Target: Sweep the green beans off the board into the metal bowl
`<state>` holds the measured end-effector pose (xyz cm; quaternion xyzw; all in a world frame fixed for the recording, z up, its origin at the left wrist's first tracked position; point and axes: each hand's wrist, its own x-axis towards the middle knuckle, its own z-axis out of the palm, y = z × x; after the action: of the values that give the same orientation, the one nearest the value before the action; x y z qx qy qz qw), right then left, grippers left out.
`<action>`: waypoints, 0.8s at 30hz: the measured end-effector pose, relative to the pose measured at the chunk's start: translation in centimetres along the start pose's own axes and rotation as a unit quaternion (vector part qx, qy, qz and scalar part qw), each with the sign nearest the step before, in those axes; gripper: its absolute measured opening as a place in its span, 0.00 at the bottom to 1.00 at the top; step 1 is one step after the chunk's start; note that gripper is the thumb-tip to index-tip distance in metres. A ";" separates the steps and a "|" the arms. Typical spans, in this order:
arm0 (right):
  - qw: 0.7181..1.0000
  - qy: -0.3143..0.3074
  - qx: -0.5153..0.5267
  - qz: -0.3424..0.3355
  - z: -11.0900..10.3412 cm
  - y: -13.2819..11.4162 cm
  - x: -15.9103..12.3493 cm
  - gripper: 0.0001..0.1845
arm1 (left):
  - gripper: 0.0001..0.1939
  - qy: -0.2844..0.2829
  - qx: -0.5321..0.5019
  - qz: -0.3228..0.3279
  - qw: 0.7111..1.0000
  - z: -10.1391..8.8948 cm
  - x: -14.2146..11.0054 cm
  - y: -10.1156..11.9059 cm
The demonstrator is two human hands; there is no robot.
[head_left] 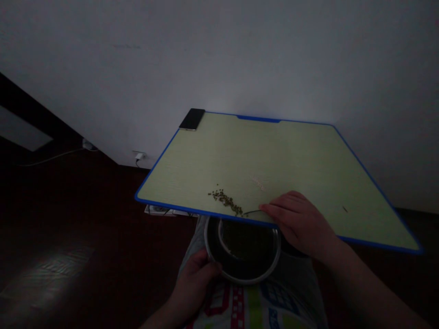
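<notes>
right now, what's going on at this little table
A person's right hand holds a thin dark stick, its tip beside a scatter of small greenish grains near the front edge of the table. The left hand has its grip on a bowl just below that edge. A phone lies at the far left corner.

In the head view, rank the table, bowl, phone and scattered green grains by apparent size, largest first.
1. Table
2. Bowl
3. Phone and scattered green grains: too alike to rank; the phone lies farther from the camera.
</notes>
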<state>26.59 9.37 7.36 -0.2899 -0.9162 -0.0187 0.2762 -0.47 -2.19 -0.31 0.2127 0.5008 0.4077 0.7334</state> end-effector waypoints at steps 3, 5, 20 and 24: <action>1.000 -0.006 -0.003 0.003 0.2 0.0 0.1 0.18 | 0.07 0.001 0.011 0.000 1.000 0.2 0.0 0.3; 1.000 -0.013 -0.002 0.004 0.2 0.0 0.1 0.18 | 0.08 0.001 0.014 0.002 1.000 0.3 0.0 0.4; 1.000 -0.007 0.005 0.001 -0.1 0.0 -0.5 0.18 | 0.07 0.016 -0.001 -0.007 1.000 0.4 0.0 0.1; 1.000 0.000 0.006 -0.007 0.0 -0.1 -0.4 0.16 | 0.06 0.011 -0.010 -0.005 1.000 0.4 0.0 0.3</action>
<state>26.83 9.07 7.20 -0.2817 -0.9184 -0.0150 0.2775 -0.19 -2.03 0.06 0.1984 0.5058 0.4115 0.7318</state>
